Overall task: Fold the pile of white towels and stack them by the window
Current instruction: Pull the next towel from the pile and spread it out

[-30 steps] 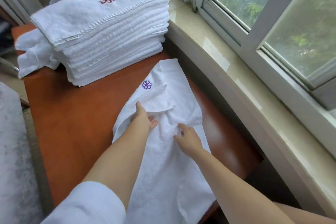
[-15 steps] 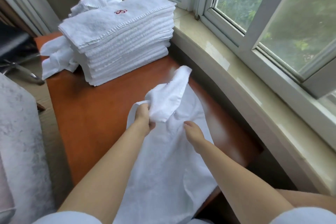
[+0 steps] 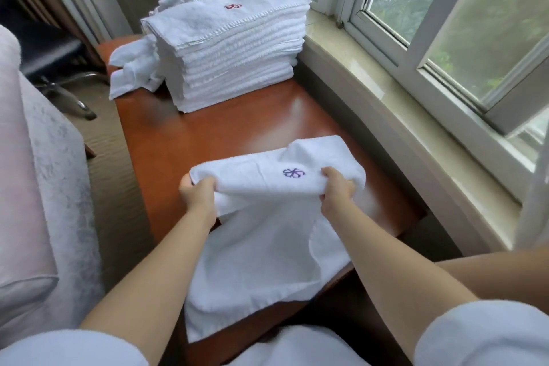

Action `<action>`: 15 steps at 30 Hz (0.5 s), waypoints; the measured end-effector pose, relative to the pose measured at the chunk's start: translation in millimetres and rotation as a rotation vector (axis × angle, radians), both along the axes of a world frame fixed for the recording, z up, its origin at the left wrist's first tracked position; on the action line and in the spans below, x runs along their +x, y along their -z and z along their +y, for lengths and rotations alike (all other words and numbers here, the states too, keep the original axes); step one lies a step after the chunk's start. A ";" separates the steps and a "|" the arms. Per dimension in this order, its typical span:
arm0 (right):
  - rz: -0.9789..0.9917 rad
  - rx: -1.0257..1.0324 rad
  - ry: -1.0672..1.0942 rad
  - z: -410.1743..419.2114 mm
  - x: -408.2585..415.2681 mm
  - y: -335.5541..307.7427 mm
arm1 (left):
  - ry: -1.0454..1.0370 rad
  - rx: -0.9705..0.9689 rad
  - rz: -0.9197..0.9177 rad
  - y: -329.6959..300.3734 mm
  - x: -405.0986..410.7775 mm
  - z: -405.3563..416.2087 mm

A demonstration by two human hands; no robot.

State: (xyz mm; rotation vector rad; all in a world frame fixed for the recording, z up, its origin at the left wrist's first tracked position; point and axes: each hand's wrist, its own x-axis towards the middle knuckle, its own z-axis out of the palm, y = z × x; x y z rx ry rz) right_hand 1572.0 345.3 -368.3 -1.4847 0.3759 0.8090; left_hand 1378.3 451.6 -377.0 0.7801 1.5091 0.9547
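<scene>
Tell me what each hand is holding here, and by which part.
Both hold the white towel by its folded-over far edge: left hand at the left end, right hand just right of the purple emblem.

Left hand [image 3: 197, 194] and right hand [image 3: 337, 189] each pinch the towel [image 3: 267, 235] fold.

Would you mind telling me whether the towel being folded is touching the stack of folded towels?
Apart. The head view shows bare wooden table between the towel, gripped by both hands, and the stack.
</scene>
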 end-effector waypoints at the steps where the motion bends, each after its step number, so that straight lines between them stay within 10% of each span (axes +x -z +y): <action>1: -0.044 -0.116 -0.013 -10.1 -10.2 6.8 | -0.056 0.014 0.087 3.3 -3.3 -11.3; 7: -0.140 -0.552 -0.404 -62.0 -49.3 48.0 | 0.260 -0.395 0.453 54.2 -31.7 -63.3; 15: -0.236 -0.638 -0.603 -81.5 -45.5 61.6 | 0.313 -0.340 0.519 71.9 -33.8 -78.2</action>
